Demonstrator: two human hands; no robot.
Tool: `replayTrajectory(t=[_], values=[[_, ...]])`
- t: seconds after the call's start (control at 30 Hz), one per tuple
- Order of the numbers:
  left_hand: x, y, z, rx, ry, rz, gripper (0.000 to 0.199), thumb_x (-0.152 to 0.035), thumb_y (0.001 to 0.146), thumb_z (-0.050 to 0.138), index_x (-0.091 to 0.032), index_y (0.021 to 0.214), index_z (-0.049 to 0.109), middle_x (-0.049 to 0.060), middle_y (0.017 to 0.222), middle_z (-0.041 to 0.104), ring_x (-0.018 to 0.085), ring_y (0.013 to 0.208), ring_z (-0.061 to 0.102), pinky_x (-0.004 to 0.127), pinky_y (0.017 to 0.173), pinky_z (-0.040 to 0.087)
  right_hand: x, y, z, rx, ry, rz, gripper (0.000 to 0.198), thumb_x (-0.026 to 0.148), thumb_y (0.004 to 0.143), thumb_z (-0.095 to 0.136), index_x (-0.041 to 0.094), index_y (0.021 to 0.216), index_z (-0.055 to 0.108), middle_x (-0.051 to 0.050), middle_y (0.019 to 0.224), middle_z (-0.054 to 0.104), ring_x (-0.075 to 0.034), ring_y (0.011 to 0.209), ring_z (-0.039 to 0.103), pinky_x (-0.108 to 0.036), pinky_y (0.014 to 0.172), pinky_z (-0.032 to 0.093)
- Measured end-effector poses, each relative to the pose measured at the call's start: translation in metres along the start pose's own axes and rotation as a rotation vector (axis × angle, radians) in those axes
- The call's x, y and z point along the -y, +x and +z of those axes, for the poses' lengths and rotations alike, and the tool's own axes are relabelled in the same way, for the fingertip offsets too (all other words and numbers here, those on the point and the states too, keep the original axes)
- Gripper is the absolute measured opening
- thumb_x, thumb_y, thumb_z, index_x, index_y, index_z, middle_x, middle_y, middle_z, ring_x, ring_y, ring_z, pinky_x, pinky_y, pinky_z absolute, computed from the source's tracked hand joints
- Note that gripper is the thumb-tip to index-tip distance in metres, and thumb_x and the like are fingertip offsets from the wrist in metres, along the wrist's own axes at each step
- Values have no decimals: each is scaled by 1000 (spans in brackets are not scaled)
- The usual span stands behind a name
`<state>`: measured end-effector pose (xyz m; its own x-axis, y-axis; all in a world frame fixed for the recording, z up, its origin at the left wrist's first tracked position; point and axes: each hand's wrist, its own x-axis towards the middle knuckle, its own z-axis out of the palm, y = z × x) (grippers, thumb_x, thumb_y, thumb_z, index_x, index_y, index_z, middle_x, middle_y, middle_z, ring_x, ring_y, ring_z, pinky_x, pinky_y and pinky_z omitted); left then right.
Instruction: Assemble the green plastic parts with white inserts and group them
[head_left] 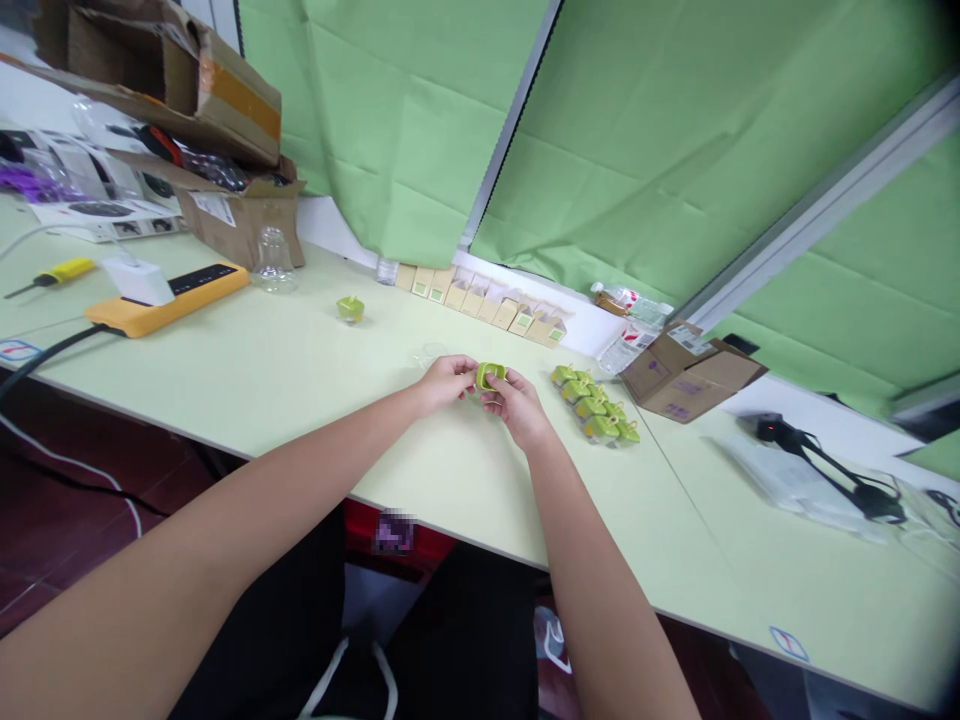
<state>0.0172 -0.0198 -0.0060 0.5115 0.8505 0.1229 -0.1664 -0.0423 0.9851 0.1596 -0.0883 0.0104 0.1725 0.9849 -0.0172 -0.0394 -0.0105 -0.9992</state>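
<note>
A small square green plastic lid (491, 371) is held above the table between my two hands, its hollow side facing me. My right hand (516, 405) grips it, with the thumb pressed into the hollow. My left hand (448, 383) has its fingers closed at the lid's left edge. Just behind my left hand lies a clear plastic piece (429, 353), hard to make out. Several clear containers with green lids (591, 405) stand in a close group to the right of my hands. One more green-lidded container (350, 309) stands apart, farther back on the left.
A row of small cardboard boxes (480, 300) lines the table's back edge. An orange power strip (184, 300), a screwdriver (64, 272), a clear bottle (274, 262) and large cartons (244, 225) are at left. Right are a cardboard box (686, 375), plastic bottles (628, 345) and a headset (832, 470).
</note>
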Motion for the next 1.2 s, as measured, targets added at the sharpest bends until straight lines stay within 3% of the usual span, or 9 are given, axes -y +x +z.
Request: replayTrajectory(t=[0.2, 0.37, 1.2], values=[[-2, 0, 1, -59, 41, -26, 10, -15, 76, 66, -14, 86, 68, 0, 71, 62, 8, 56, 52, 21, 52, 39, -1, 0, 1, -18, -2, -37, 39, 44, 65, 81, 24, 89, 59, 1, 83, 67, -11, 61, 59, -25, 58, 47], [-3, -1, 2, -74, 59, -39, 10, -15, 77, 64, -14, 86, 68, 1, 76, 64, 9, 57, 52, 22, 53, 40, -2, 0, 1, -11, 3, -42, 36, 38, 66, 79, 25, 91, 57, 2, 81, 67, -12, 61, 59, -25, 56, 47], [-3, -2, 1, -31, 53, -30, 16, -22, 73, 67, -13, 87, 68, 1, 73, 63, 9, 58, 51, 23, 55, 40, -3, 2, 1, -32, 0, -22, 38, 40, 62, 80, 24, 87, 58, 2, 80, 68, -13, 61, 60, -25, 54, 46]])
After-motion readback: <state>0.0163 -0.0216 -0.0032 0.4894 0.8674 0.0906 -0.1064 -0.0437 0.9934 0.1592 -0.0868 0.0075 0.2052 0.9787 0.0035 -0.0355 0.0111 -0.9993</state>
